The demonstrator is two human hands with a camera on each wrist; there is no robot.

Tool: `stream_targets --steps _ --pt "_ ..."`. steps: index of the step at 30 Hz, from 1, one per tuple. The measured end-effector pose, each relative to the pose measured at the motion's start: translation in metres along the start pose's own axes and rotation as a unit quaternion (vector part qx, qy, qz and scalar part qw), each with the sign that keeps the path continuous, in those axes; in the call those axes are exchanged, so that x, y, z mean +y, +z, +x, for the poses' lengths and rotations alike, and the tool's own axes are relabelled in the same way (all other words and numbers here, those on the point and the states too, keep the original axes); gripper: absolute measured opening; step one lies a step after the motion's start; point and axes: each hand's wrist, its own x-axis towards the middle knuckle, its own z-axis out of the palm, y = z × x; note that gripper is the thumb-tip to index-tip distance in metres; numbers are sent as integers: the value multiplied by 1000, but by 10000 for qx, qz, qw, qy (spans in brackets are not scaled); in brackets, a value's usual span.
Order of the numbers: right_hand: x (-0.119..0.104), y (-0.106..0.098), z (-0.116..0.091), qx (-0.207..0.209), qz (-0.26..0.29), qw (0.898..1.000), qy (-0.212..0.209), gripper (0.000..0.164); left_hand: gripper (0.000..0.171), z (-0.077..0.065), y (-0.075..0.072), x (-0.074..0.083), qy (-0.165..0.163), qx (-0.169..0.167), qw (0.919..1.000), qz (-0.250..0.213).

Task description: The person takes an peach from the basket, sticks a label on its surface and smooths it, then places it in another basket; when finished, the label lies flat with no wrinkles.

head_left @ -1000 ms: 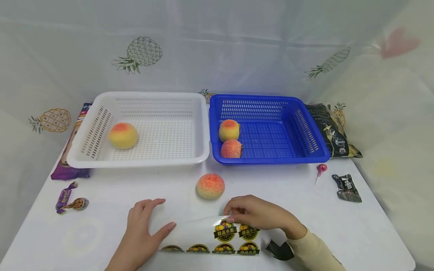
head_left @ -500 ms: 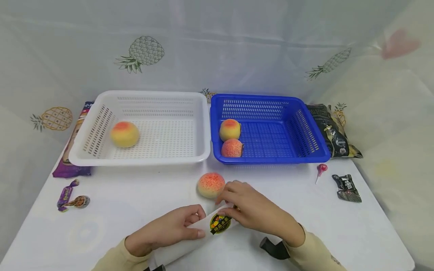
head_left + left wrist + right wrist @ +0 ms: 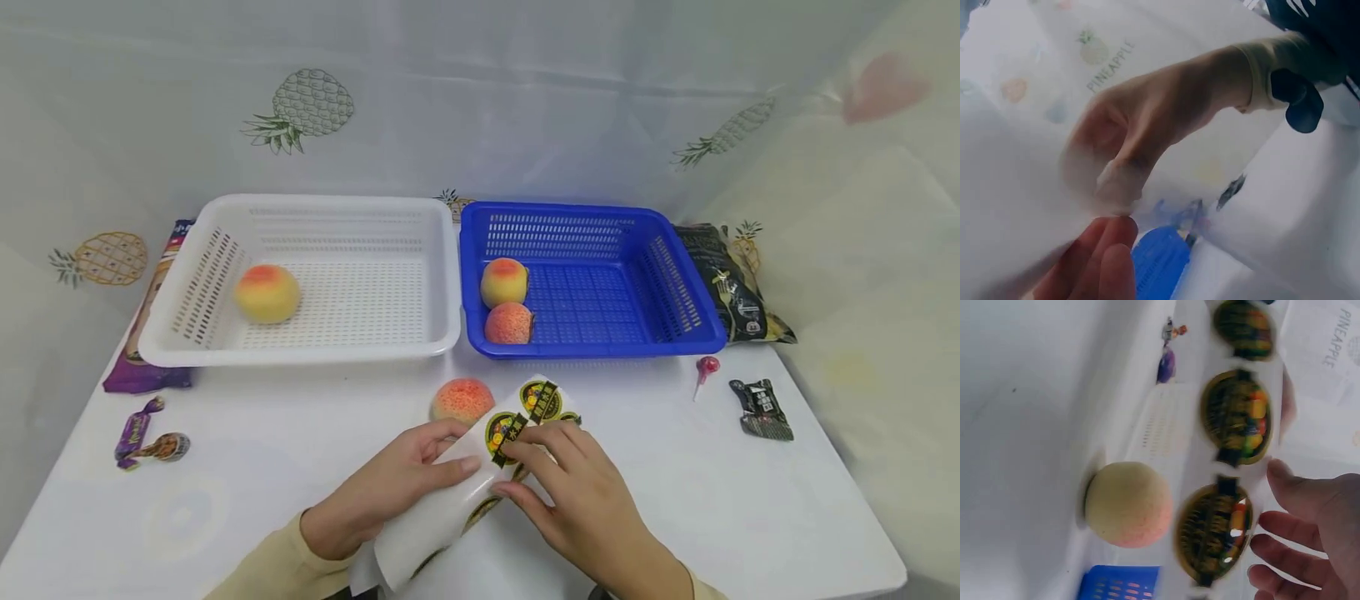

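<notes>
A white sheet of round fruit-label stickers [image 3: 442,517] is tilted up above the table in the head view. My left hand [image 3: 405,479] pinches it, thumb on the front face. In the left wrist view the fingers of my left hand [image 3: 1097,262] show below the other hand. My right hand [image 3: 581,496] has bent fingers at a sticker [image 3: 504,433] and its thumb near the sheet's lower right edge; whether they pinch it cannot be told. The right wrist view shows my right hand [image 3: 1310,531] at the sheet's edge. Behind the sheet sits a peach [image 3: 459,400], partly covered.
A white basket [image 3: 300,357] with one peach [image 3: 267,293] stands at the back left. Beside it, a blue basket [image 3: 600,346] holds two peaches. Snack bags [image 3: 731,287] flank the baskets. Wrapped candies [image 3: 135,433], a lollipop [image 3: 707,367] and a black packet [image 3: 762,408] lie toward the table's sides.
The sheet has been lifted off the table and tilted, its sticker end now up near the peach. My left hand has taken hold of it. My right hand has shifted right along it.
</notes>
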Motion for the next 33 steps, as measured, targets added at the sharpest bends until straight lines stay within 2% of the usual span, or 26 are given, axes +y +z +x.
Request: stream_targets --steps 4,9,13,17,22,25,30,33 --pt "2 2 -2 -44 25 10000 -74 30 36 3 2 1 17 -121 9999 -89" --pt "6 4 -9 -205 24 9998 -41 27 42 7 2 0 41 -198 9996 199" --pt "8 6 -12 -275 32 9996 0 22 42 10 1 -4 150 -149 9988 435" --pt "10 5 -13 -297 162 9994 122 14 40 10 1 -5 28 -142 9988 467" --pt "14 1 -17 -458 221 9978 436 12 40 12 0 -9 -70 -284 9981 551" --pt "17 -5 -19 -593 167 9952 760 13 41 14 -2 -16 -165 -414 9971 624" --pt "20 -15 -22 -995 69 9823 1586 12 40 17 -7 -30 -457 -1003 9932 370" --pt "23 -18 -24 -1061 49 9771 1845 12 39 20 -9 -40 -440 -1199 9905 511"
